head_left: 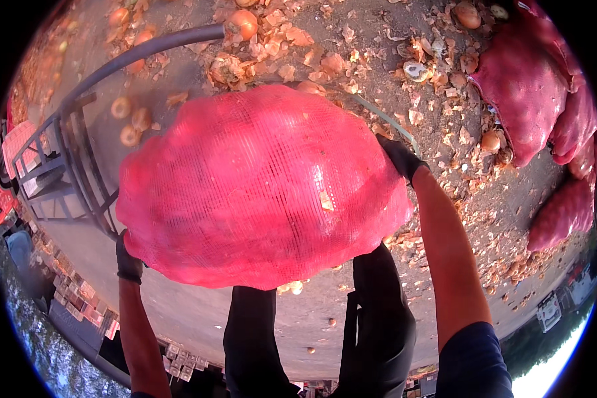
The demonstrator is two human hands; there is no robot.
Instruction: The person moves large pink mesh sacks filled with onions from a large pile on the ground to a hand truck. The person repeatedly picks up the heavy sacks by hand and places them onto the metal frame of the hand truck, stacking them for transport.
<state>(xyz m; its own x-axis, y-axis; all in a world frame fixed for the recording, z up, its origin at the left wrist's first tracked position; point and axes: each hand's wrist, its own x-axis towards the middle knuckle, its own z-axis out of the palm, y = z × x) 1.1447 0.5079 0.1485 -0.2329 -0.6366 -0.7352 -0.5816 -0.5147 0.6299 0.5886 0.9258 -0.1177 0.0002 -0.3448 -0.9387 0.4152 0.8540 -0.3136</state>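
A large, full pink-red mesh sack (pixel 265 186) fills the middle of the view, held up in front of my dark-trousered legs. My left hand (pixel 129 257), in a black glove, grips the sack's lower left end, its fingertips partly hidden by the mesh. My right hand (pixel 399 156), also black-gloved, grips the sack's upper right end, fingers wrapped onto its side. Just left of the sack stands a dark tubular metal hand truck (pixel 79 152). A thin pale-green strap or bar (pixel 388 116) shows beyond the sack's upper right.
Several filled red mesh sacks (pixel 521 93) lie at the right. Loose onions (pixel 244 25) and dry peels (pixel 335 63) are strewn over the ground (pixel 444 199). Stacked boxes or crates (pixel 79 298) are at the far left edge, and vehicles (pixel 549 312) at the far right.
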